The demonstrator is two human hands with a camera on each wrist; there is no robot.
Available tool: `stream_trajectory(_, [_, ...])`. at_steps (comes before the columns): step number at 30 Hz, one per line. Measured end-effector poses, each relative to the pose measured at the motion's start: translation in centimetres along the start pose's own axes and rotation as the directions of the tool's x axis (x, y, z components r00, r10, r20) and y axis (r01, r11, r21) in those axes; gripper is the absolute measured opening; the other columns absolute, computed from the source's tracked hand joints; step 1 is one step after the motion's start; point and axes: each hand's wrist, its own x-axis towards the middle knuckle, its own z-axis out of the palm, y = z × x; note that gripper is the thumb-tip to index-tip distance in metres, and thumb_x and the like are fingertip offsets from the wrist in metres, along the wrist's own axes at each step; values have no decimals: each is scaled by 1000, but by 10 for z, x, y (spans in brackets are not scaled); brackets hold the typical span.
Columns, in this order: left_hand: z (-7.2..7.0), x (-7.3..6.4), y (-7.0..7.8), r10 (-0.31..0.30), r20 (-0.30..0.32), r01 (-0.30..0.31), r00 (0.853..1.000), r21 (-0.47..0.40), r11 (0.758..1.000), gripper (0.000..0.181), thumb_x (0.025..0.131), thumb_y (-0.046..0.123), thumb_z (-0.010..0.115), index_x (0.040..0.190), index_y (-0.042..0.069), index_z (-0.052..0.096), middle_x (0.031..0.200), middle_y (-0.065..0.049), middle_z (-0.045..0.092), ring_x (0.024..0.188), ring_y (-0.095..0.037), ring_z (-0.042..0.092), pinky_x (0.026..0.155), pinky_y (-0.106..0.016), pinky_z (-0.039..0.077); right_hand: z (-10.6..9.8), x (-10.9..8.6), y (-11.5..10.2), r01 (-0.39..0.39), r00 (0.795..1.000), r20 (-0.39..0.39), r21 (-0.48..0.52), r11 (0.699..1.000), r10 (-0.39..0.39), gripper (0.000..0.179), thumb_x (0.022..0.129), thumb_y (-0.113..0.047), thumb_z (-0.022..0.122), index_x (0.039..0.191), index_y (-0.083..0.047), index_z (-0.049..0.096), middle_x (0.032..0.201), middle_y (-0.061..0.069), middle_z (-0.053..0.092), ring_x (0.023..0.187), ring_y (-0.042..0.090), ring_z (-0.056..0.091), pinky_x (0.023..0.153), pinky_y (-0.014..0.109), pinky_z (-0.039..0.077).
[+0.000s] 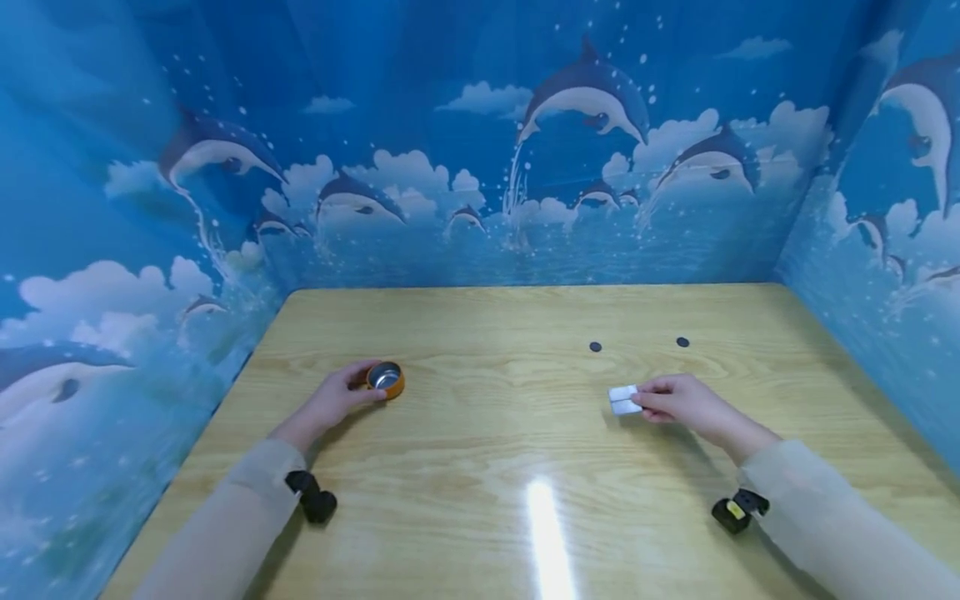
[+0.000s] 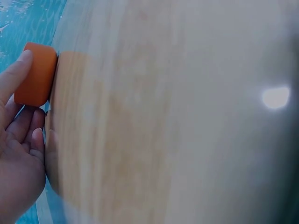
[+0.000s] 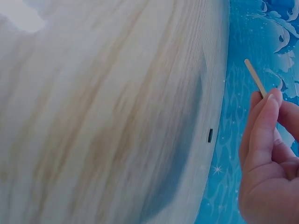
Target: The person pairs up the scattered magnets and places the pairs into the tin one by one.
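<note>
My left hand (image 1: pixel 339 398) grips a small round orange bowl (image 1: pixel 395 388) with a shiny metal inside, at the left of the table. In the left wrist view, the thumb lies against the orange wall of the bowl (image 2: pixel 38 77), which sits upright at the tabletop. On the right side, my right hand (image 1: pixel 678 402) pinches a thin white rectangular piece (image 1: pixel 622 407) with a dark line across its middle. Seen edge-on in the right wrist view, the piece (image 3: pixel 253 76) is a slim pale strip held between thumb and fingertips, above the table.
Two small black discs (image 1: pixel 596 347) (image 1: pixel 682 342) lie apart on the wooden table (image 1: pixel 480 333), beyond my right hand. Blue dolphin-printed curtains (image 1: pixel 420 242) stand along the table's back and sides. Each sleeve carries a small black camera (image 1: pixel 318 505).
</note>
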Motion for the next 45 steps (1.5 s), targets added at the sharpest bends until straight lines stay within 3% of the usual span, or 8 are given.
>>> stream_trajectory(6, [-1, -2, 2, 8, 7, -8, 1000, -8, 1000, 67, 86, 30, 68, 141, 5, 39, 134, -23, 45, 118, -38, 44, 97, -52, 35, 8, 8, -6, 14, 1000, 14, 42, 999, -15, 43, 93, -19, 60, 117, 15, 54, 87, 8, 61, 73, 8, 56, 68, 24, 52])
stream_trajectory(19, [3, 0, 2, -43, 0, 43, 999, -15, 999, 69, 84, 32, 70, 141, 7, 40, 137, -21, 42, 123, -37, 40, 99, -51, 34, 37, 20, -18, 37, 996, 69, 206, 978, -52, 41, 94, -12, 57, 119, 19, 49, 89, 11, 62, 75, 9, 58, 72, 24, 52])
stream_trajectory(29, [0, 0, 3, -21, -3, 21, 1000, 2, 1000, 70, 85, 29, 69, 141, 2, 37, 134, -24, 43, 121, -40, 40, 100, -53, 32, 54, 35, -34, 43, 993, 97, 286, 957, -74, 35, 94, -8, 54, 116, 19, 50, 86, 9, 59, 71, 6, 56, 67, 18, 50])
stream_trajectory(36, [-4, 3, 4, -12, -9, 12, 1000, 2, 1000, 70, 85, 29, 70, 140, 1, 38, 134, -24, 44, 121, -39, 42, 99, -51, 34, 64, 46, -45, 52, 988, 126, 286, 957, -91, 35, 94, -9, 54, 116, 18, 51, 87, 10, 59, 72, 7, 56, 68, 20, 51])
stream_trajectory(45, [3, -4, 3, -26, -12, 26, 1000, -22, 999, 67, 84, 28, 70, 138, 3, 41, 133, -22, 46, 121, -38, 43, 98, -51, 35, 82, 52, -43, 53, 983, 149, 315, 948, -104, 31, 94, -7, 55, 113, 18, 54, 83, 8, 60, 70, 7, 56, 66, 19, 50])
